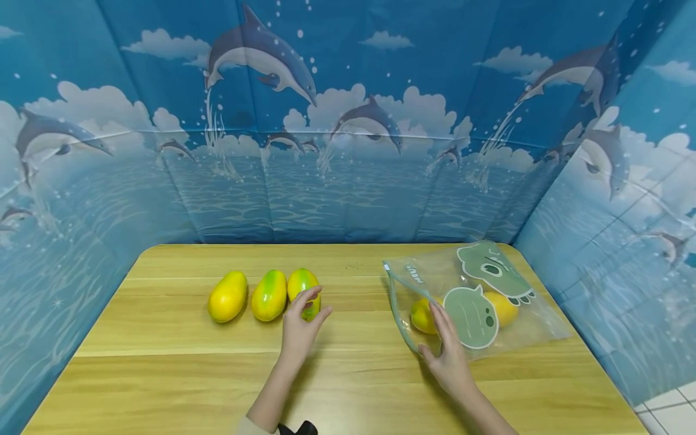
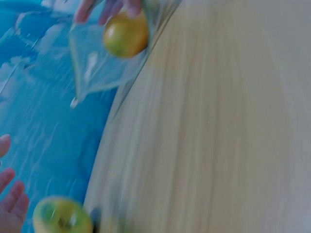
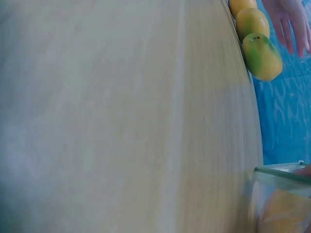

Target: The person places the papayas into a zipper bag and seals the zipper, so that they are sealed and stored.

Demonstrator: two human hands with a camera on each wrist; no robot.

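My left hand [image 1: 299,332] hovers beside the rightmost mango [image 1: 301,283], thumb and fingers spread apart and holding nothing. That yellow-green mango is partly hidden behind the fingers. In the left wrist view, the same hand's fingers [image 2: 13,201] show apart from the mango [image 2: 63,218]. On the right lies a clear zip bag [image 1: 399,302] printed with a green cartoon animal, its mouth facing left. My right hand [image 1: 451,362] rests at the mouth's near side, fingers extended over the bag and thumb at its edge. One mango [image 1: 423,315] sits just inside; another yellow fruit [image 1: 504,309] lies deeper, partly behind the print.
Two more mangoes, a yellow one [image 1: 228,296] and a green-striped one [image 1: 269,296], lie in a row to the left. All this is on a wooden table [image 1: 179,374]. A blue dolphin-print curtain [image 1: 337,193] hangs behind the table and along its sides.
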